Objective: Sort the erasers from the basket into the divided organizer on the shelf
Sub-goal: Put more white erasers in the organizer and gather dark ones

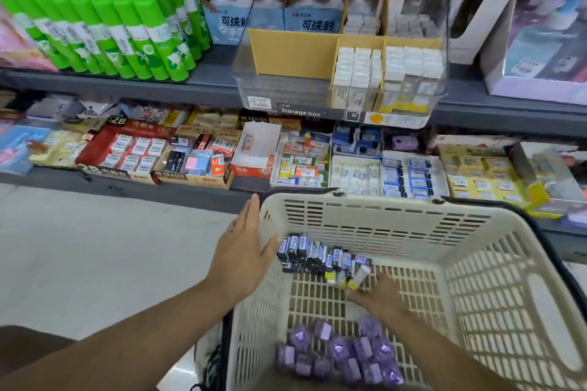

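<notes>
A cream plastic basket (397, 209) stands in front of the shelves. On its floor lie a row of dark blue erasers (313, 252) and, nearer me, a pile of purple-wrapped erasers (336, 355). My left hand (244, 247) lies flat against the basket's left rim, fingers straight. My right hand (374, 294) is down inside the basket and grips a few erasers (352, 278) at the right end of the blue row. The clear divided organizer (286, 86) sits on the upper shelf; its right compartments hold white erasers (359, 67), and the left cardboard compartment shows nothing inside.
Green glue sticks (111, 32) fill the upper shelf's left side, and glue bottles (270, 9) stand behind the organizer. The lower shelf carries several open boxes of erasers (301, 162). A pale floor (95, 247) lies to the basket's left.
</notes>
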Demonstrator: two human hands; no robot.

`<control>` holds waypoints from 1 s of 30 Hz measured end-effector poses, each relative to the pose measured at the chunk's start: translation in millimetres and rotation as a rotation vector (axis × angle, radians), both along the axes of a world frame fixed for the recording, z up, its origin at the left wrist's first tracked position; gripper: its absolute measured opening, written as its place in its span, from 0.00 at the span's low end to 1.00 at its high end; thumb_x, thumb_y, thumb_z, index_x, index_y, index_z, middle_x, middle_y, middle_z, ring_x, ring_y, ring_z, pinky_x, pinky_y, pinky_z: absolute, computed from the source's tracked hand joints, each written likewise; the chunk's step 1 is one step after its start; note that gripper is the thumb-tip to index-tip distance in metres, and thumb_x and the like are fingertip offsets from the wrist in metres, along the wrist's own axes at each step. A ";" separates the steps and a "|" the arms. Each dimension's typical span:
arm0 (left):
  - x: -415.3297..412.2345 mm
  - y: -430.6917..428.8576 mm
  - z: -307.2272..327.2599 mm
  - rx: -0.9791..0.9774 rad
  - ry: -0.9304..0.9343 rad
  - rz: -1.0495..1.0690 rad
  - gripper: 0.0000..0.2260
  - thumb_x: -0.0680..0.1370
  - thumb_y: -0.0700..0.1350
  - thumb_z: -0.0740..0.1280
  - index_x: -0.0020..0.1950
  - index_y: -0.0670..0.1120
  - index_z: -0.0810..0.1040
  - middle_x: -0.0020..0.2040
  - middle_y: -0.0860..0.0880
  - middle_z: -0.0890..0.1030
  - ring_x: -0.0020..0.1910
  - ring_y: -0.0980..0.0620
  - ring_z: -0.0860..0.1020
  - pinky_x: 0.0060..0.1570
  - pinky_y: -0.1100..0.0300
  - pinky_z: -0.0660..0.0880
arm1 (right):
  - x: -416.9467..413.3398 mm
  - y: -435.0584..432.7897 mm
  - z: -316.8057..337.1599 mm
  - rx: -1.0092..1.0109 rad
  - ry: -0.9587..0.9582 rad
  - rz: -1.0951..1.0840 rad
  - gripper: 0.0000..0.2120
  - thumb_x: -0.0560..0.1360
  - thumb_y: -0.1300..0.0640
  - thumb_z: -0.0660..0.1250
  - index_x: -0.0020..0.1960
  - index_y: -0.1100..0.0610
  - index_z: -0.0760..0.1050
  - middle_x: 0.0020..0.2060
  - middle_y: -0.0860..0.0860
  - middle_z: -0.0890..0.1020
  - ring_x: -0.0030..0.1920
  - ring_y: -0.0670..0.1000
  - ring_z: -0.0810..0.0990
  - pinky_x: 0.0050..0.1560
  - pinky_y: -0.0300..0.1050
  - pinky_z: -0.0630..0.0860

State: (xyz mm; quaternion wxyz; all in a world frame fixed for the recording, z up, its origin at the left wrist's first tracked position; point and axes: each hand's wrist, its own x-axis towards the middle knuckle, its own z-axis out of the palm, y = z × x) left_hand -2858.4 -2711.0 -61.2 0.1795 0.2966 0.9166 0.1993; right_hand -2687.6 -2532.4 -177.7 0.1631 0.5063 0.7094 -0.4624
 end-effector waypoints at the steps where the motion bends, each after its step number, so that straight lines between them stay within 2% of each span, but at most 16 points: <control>1: 2.0 -1.5 -3.1 0.046 -0.015 0.017 0.35 0.80 0.59 0.56 0.78 0.50 0.39 0.79 0.51 0.49 0.77 0.50 0.54 0.72 0.55 0.57 | -4.9 -1.4 -8.7 0.004 -0.021 -0.025 0.24 0.65 0.46 0.77 0.50 0.60 0.73 0.55 0.59 0.77 0.52 0.56 0.78 0.55 0.47 0.77; 2: 2.6 -2.6 -5.7 0.076 -0.013 0.030 0.35 0.80 0.60 0.56 0.78 0.51 0.39 0.79 0.52 0.49 0.76 0.50 0.58 0.71 0.55 0.60 | -9.8 -1.3 -18.7 0.015 -0.031 -0.051 0.25 0.64 0.43 0.77 0.46 0.60 0.71 0.53 0.58 0.77 0.49 0.55 0.78 0.50 0.47 0.78; 3: 2.7 -3.4 -7.6 0.088 -0.007 0.039 0.35 0.79 0.60 0.56 0.78 0.53 0.39 0.79 0.53 0.50 0.74 0.50 0.62 0.70 0.54 0.64 | -14.9 -0.7 -26.0 0.026 -0.025 -0.104 0.29 0.63 0.42 0.77 0.49 0.61 0.69 0.55 0.58 0.76 0.48 0.55 0.77 0.46 0.45 0.76; 4: 2.5 -3.6 -8.6 0.094 -0.004 0.043 0.35 0.79 0.61 0.55 0.78 0.54 0.38 0.79 0.54 0.50 0.72 0.50 0.65 0.68 0.53 0.67 | -20.5 -0.5 -29.2 0.039 -0.013 -0.169 0.33 0.64 0.42 0.77 0.56 0.62 0.68 0.59 0.59 0.74 0.50 0.56 0.77 0.46 0.45 0.76; 6: 2.2 -3.8 -9.7 0.096 -0.002 0.045 0.35 0.79 0.62 0.55 0.78 0.55 0.38 0.79 0.54 0.51 0.70 0.50 0.69 0.65 0.54 0.69 | -31.5 0.1 -31.6 0.098 0.003 -0.209 0.39 0.67 0.44 0.76 0.67 0.63 0.63 0.66 0.60 0.69 0.60 0.59 0.74 0.54 0.48 0.74; 7: 2.0 -3.6 -9.9 0.098 0.001 0.044 0.35 0.79 0.61 0.55 0.78 0.55 0.38 0.79 0.54 0.51 0.70 0.51 0.68 0.64 0.54 0.69 | -36.1 -0.8 -33.2 0.105 0.000 -0.213 0.41 0.68 0.44 0.75 0.70 0.63 0.61 0.68 0.60 0.67 0.63 0.60 0.72 0.57 0.50 0.73; 13: 2.2 -2.6 -9.7 0.130 0.019 0.040 0.34 0.79 0.60 0.54 0.78 0.55 0.38 0.78 0.53 0.53 0.74 0.52 0.62 0.64 0.59 0.67 | -56.5 -23.7 -43.1 0.122 -0.007 -0.393 0.45 0.63 0.43 0.78 0.69 0.62 0.61 0.66 0.60 0.66 0.65 0.60 0.69 0.61 0.54 0.73; 17: 2.2 -2.0 -10.5 0.124 0.024 0.047 0.34 0.79 0.60 0.55 0.78 0.55 0.38 0.78 0.53 0.54 0.70 0.51 0.68 0.61 0.59 0.70 | -68.0 -40.7 -44.0 0.174 -0.093 -0.435 0.52 0.61 0.40 0.78 0.74 0.59 0.55 0.69 0.59 0.61 0.68 0.59 0.62 0.65 0.56 0.67; 19: 1.9 -2.0 -10.6 0.124 0.020 0.045 0.34 0.79 0.60 0.55 0.78 0.55 0.38 0.78 0.53 0.54 0.67 0.51 0.72 0.59 0.58 0.71 | -65.4 -43.3 -48.3 0.211 -0.055 -0.415 0.50 0.61 0.41 0.78 0.73 0.59 0.57 0.67 0.58 0.62 0.67 0.58 0.63 0.64 0.55 0.68; 23: 0.5 -2.5 -12.8 0.125 0.021 0.049 0.34 0.79 0.60 0.55 0.78 0.55 0.38 0.78 0.53 0.54 0.68 0.51 0.71 0.59 0.58 0.72 | -55.0 -42.2 -55.0 0.247 0.034 -0.340 0.46 0.63 0.46 0.78 0.72 0.60 0.59 0.64 0.56 0.63 0.64 0.56 0.67 0.65 0.53 0.71; 27: 0.3 -2.9 -14.1 0.124 0.021 0.039 0.34 0.80 0.60 0.55 0.78 0.55 0.38 0.78 0.53 0.54 0.68 0.51 0.71 0.59 0.57 0.72 | -52.8 -36.6 -56.8 0.330 0.002 -0.237 0.40 0.66 0.48 0.77 0.69 0.61 0.61 0.62 0.56 0.67 0.61 0.55 0.69 0.64 0.49 0.71; 30: -0.4 -3.4 -15.4 0.124 0.020 0.029 0.34 0.80 0.61 0.54 0.78 0.55 0.38 0.78 0.53 0.54 0.68 0.50 0.71 0.59 0.57 0.72 | -42.0 -24.8 -60.0 0.381 -0.039 -0.073 0.36 0.66 0.45 0.76 0.66 0.59 0.65 0.60 0.54 0.70 0.61 0.54 0.70 0.64 0.50 0.70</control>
